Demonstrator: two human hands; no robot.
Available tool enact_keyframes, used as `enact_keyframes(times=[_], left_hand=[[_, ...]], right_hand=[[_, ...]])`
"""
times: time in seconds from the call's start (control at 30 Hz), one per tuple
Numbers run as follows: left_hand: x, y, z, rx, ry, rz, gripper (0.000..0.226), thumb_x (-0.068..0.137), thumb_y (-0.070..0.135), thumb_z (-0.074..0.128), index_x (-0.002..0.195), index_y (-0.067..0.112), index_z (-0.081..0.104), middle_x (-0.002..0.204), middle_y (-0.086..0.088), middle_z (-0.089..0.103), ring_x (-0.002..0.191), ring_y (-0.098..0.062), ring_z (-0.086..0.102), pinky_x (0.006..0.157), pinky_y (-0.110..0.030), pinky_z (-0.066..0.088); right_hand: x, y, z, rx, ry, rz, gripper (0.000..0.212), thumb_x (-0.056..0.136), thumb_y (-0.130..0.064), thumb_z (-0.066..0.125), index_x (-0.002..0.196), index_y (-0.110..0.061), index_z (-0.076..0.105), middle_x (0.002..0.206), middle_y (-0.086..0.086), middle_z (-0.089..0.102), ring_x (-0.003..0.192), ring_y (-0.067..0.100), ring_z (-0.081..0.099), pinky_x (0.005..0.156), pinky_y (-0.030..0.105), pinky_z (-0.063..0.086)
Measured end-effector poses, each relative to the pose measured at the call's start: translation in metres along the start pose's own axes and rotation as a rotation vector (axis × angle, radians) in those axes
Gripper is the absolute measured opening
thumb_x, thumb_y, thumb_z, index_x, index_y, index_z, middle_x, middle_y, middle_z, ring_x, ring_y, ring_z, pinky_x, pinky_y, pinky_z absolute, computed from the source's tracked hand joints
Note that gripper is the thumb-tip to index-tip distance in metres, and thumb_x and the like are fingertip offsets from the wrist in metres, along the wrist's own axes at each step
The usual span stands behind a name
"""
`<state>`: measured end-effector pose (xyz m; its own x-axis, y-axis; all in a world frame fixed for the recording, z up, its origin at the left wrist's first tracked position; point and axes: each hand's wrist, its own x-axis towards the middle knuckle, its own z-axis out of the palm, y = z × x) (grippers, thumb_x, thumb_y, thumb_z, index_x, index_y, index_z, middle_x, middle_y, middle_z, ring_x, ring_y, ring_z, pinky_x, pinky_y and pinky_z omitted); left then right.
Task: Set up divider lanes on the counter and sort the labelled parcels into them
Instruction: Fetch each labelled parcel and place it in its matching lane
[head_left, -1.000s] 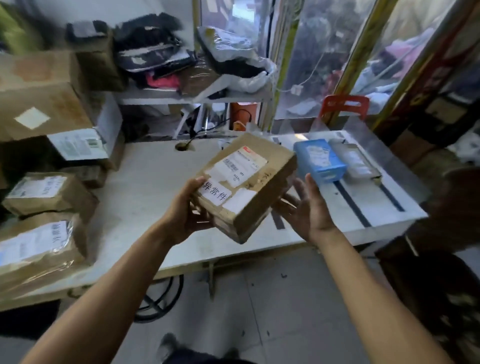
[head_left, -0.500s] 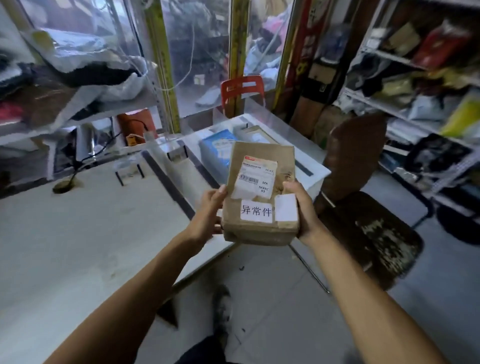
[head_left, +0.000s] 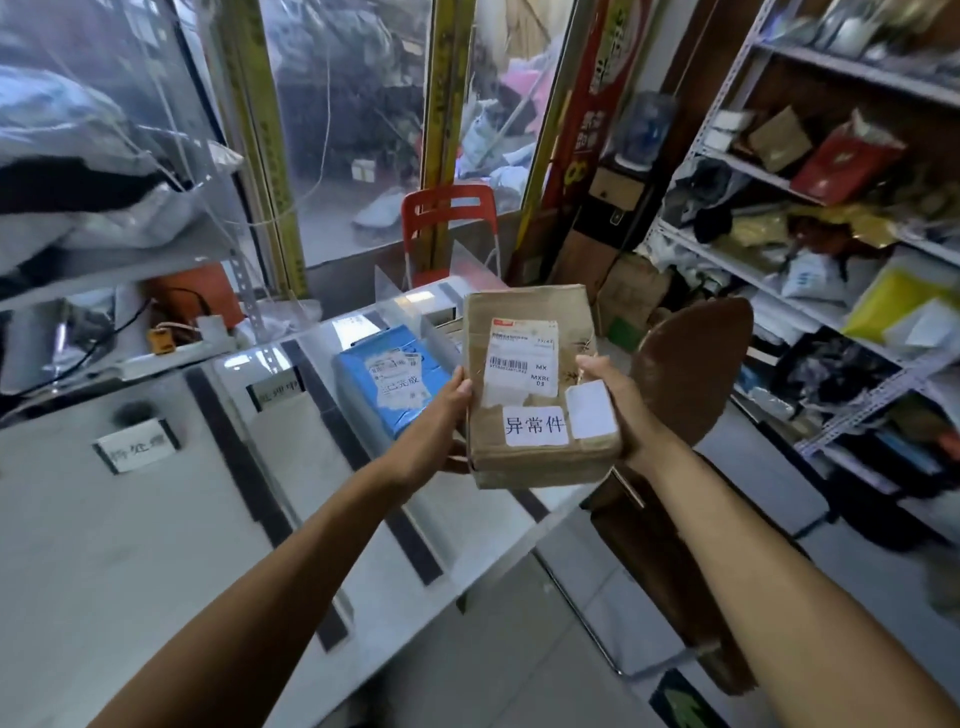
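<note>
now the person is holding a brown cardboard parcel (head_left: 535, 395) up in front of the far end of the table (head_left: 156, 545), label side facing the camera. the left hand (head_left: 434, 426) is gripping its left edge, fingers curled round it, and the right hand (head_left: 618, 402) is clasping the right edge, thumb lying near a blank white sticker. this looks like the sorting step, reading the label before choosing a lane. the parcel is showing a barcode shipping label and a white sticker reading 异常件, and its cardboard is creased and a bit scuffed. dark divider strips (head_left: 234, 457) are marking lanes on the table, with small lane tags (head_left: 137, 446) too blurred to read. a blue parcel (head_left: 392, 384) is lying in one lane just behind the left hand. next move, by my reckoning, is matching that sticker to a lane tag and lowering the parcel flat between two strips, clear of the blue one.
</note>
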<state>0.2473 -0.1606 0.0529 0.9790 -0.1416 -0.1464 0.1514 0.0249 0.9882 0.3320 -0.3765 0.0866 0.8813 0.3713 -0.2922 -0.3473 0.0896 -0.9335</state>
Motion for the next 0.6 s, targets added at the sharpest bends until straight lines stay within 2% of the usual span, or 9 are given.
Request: enact_keyframes(times=[0.07,0.13,0.17,0.23,0.3,0.4,0.53,0.6], left_hand=[[0.025,0.001,-0.004,-0.008,0.006,-0.007,0.034,0.104,0.059,0.022,0.136,0.061,0.032,0.134,0.008,0.062,0.112,-0.019,0.068,0.082,-0.033,0.062],[0.049,0.003,-0.005,-0.033,0.045,-0.032,0.027,0.107,0.054,0.021,0.126,0.064,0.037,0.128,0.012,0.064,0.109,-0.019,0.069,0.078,-0.032,0.062],[0.059,0.005,-0.004,-0.049,0.069,-0.047,0.025,0.108,0.052,0.021,0.122,0.063,0.04,0.124,0.015,0.064,0.107,-0.018,0.069,0.075,-0.03,0.061],[0.08,0.006,-0.003,-0.082,0.104,-0.066,0.025,0.109,0.049,0.024,0.117,0.061,0.044,0.117,0.021,0.065,0.106,-0.017,0.068,0.072,-0.028,0.06],[0.104,0.005,-0.002,-0.099,0.15,-0.081,0.025,0.109,0.047,0.027,0.12,0.058,0.046,0.116,0.02,0.066,0.103,-0.015,0.068,0.071,-0.026,0.059],[0.144,0.005,-0.003,-0.119,0.226,-0.089,0.032,0.11,0.042,0.029,0.139,0.044,0.043,0.13,0.004,0.062,0.109,-0.018,0.065,0.069,-0.025,0.059],[0.193,0.007,0.001,-0.091,0.38,-0.123,0.025,0.111,0.036,0.03,0.125,0.046,0.048,0.124,0.005,0.062,0.113,-0.021,0.062,0.08,-0.035,0.055],[0.213,0.005,0.003,-0.072,0.439,-0.147,0.03,0.111,0.034,0.031,0.135,0.036,0.049,0.128,-0.001,0.063,0.117,-0.024,0.061,0.086,-0.041,0.055]], right_hand=[[0.025,-0.014,-0.006,-0.009,-0.042,-0.013,0.025,0.106,-0.021,0.04,0.116,-0.01,0.061,0.096,0.007,0.077,0.087,0.023,0.075,0.074,0.034,0.06],[0.052,-0.026,-0.016,-0.037,-0.024,-0.041,0.022,0.107,-0.015,0.038,0.1,-0.012,0.059,0.075,-0.001,0.075,0.071,0.013,0.073,0.066,0.032,0.058],[0.065,-0.031,-0.021,-0.063,-0.029,-0.041,0.021,0.107,-0.015,0.039,0.107,-0.009,0.06,0.083,0.003,0.077,0.078,0.017,0.075,0.071,0.034,0.06],[0.095,-0.036,-0.033,-0.12,-0.051,-0.04,0.038,0.103,-0.024,0.049,0.135,-0.005,0.055,0.12,0.019,0.072,0.111,0.035,0.069,0.095,0.049,0.057],[0.131,-0.037,-0.048,-0.162,-0.095,-0.019,0.054,0.097,-0.031,0.056,0.146,-0.008,0.049,0.134,0.023,0.063,0.123,0.043,0.061,0.105,0.056,0.049],[0.184,-0.044,-0.062,-0.246,-0.105,0.007,0.046,0.102,-0.028,0.052,0.144,-0.009,0.051,0.134,0.022,0.064,0.121,0.042,0.063,0.104,0.055,0.05],[0.246,-0.048,-0.08,-0.322,-0.146,-0.004,0.043,0.1,-0.03,0.058,0.14,-0.015,0.057,0.129,0.013,0.07,0.118,0.035,0.067,0.105,0.053,0.051],[0.272,-0.051,-0.087,-0.332,-0.198,-0.018,0.036,0.103,-0.024,0.055,0.137,-0.017,0.06,0.127,0.011,0.071,0.117,0.034,0.067,0.103,0.05,0.053]])
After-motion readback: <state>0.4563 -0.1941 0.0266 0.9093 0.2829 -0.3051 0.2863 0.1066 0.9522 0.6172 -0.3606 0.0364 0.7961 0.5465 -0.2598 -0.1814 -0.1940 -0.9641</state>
